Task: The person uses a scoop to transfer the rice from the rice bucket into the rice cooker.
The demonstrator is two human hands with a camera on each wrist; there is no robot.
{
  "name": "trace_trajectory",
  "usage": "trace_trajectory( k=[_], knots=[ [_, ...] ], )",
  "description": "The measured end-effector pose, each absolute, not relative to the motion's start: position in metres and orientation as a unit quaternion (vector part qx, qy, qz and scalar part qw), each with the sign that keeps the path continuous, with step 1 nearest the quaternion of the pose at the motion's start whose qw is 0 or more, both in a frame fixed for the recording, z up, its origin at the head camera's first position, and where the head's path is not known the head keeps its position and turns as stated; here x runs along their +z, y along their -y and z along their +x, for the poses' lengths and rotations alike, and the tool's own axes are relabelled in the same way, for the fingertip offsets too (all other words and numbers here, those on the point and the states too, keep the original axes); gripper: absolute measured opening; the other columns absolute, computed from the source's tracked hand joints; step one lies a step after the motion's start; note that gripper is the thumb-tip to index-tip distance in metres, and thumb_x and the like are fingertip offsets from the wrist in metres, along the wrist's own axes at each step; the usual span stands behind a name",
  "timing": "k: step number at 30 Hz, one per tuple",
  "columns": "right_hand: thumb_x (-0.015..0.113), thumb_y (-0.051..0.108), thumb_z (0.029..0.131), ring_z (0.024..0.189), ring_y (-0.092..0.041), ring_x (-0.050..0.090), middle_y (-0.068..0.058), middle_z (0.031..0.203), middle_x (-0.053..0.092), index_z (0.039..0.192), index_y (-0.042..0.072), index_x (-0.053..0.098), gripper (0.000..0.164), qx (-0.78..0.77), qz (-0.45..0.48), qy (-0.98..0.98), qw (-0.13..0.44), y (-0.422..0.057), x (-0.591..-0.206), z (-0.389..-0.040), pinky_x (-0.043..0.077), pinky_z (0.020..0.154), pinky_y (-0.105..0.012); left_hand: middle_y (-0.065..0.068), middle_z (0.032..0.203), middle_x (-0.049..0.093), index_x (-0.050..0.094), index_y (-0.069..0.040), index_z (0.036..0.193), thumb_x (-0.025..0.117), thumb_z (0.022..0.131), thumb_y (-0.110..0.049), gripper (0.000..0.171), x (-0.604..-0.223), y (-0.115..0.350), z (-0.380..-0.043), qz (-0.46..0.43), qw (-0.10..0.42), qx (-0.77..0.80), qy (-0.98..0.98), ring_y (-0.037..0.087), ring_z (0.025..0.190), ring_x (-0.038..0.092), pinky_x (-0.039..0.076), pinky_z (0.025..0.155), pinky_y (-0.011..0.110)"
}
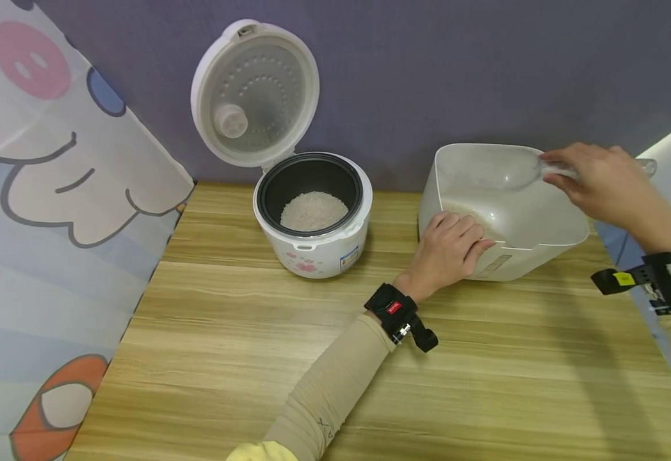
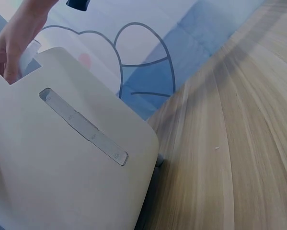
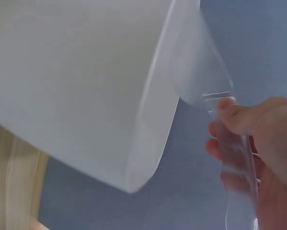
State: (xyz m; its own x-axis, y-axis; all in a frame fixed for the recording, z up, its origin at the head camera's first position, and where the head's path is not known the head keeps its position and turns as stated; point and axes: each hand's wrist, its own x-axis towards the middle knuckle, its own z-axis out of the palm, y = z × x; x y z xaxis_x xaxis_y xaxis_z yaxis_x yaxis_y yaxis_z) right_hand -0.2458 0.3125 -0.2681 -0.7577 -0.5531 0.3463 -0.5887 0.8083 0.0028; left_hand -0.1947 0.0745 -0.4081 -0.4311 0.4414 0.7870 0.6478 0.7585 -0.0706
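Observation:
A white rice bin [image 1: 502,256] stands lidless on the right of the table, some white rice [image 1: 474,216] showing low inside it. My left hand [image 1: 447,250] grips its near left rim, fingers hooked over the edge. In the left wrist view the bin's front [image 2: 66,158] carries a narrow clear window [image 2: 86,125]. My right hand [image 1: 606,179] holds a clear plastic scoop [image 3: 236,167] by the handle. The scoop's bowl [image 1: 517,174] is over the bin's opening near the far right; its contents cannot be made out. Left of the bin is a rice cooker [image 1: 312,253].
The cooker's lid [image 1: 257,96] stands raised, leaning back to the left. White rice [image 1: 314,211] lies in its dark inner pot [image 1: 274,192]. A grey wall [image 1: 393,83] rises behind the wooden table [image 1: 243,333]. Cartoon-printed cloth [image 1: 41,192] hangs along the left side.

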Motion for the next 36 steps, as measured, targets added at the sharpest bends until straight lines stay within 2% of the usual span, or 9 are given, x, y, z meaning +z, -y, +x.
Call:
trace_trajectory(
  k=[2,10,21,27,32,36],
  knots=[
    [0.076,-0.005,0.086,0.093,-0.051,0.064,-0.031,0.108,0.068,0.119,-0.005,0.066,0.034,0.038,0.318,0.931,0.176,-0.315,-0.267,-0.248,0.039,0.070,-0.062,-0.008,0.087,0.059,0.064,-0.020,0.091,0.056,0.105,-0.043,0.028,-0.408,-0.074,-0.195,-0.326,0.424,-0.126,0.836,0.010,0.087,0.057,0.042,0.098,0.027],
    [0.085,-0.008,0.073,0.088,-0.050,0.063,-0.031,0.104,0.068,0.112,-0.004,0.068,0.043,-0.043,0.360,0.916,0.174,-0.315,-0.260,-0.256,0.043,0.076,-0.065,-0.008,0.089,0.060,0.064,-0.020,0.090,0.055,0.105,-0.043,0.028,-0.407,-0.075,-0.193,-0.333,0.418,-0.127,0.835,0.010,0.088,0.057,0.041,0.099,0.028],
    [0.081,-0.007,0.077,0.100,-0.049,0.061,-0.028,0.111,0.066,0.115,-0.002,0.068,0.041,-0.068,0.407,0.898,0.151,-0.304,-0.257,-0.271,0.041,0.090,-0.065,-0.008,0.089,0.060,0.067,-0.021,0.091,0.054,0.106,-0.044,0.031,-0.407,-0.076,-0.192,-0.333,0.415,-0.129,0.837,0.010,0.088,0.057,0.041,0.099,0.028],
    [0.080,-0.009,0.077,0.103,-0.050,0.060,-0.029,0.114,0.066,0.115,-0.005,0.067,0.040,-0.090,0.430,0.888,0.139,-0.294,-0.258,-0.279,0.042,0.096,-0.063,-0.009,0.091,0.061,0.068,-0.022,0.093,0.052,0.106,-0.044,0.030,-0.408,-0.076,-0.192,-0.330,0.421,-0.124,0.836,0.010,0.089,0.057,0.042,0.099,0.027],
    [0.073,-0.018,0.078,0.105,-0.049,0.060,-0.029,0.114,0.067,0.112,-0.006,0.069,0.037,-0.101,0.455,0.873,0.143,-0.287,-0.262,-0.287,0.041,0.099,-0.062,-0.009,0.092,0.062,0.068,-0.022,0.095,0.052,0.107,-0.044,0.030,-0.408,-0.075,-0.192,-0.332,0.419,-0.125,0.836,0.010,0.090,0.058,0.041,0.100,0.028],
    [0.068,-0.024,0.077,0.104,-0.047,0.061,-0.027,0.112,0.067,0.110,-0.006,0.069,0.038,-0.117,0.482,0.856,0.145,-0.281,-0.267,-0.294,0.043,0.097,-0.061,-0.009,0.092,0.061,0.069,-0.022,0.096,0.051,0.107,-0.043,0.030,-0.408,-0.075,-0.192,-0.333,0.412,-0.126,0.839,0.010,0.090,0.057,0.041,0.100,0.028]
  ],
)
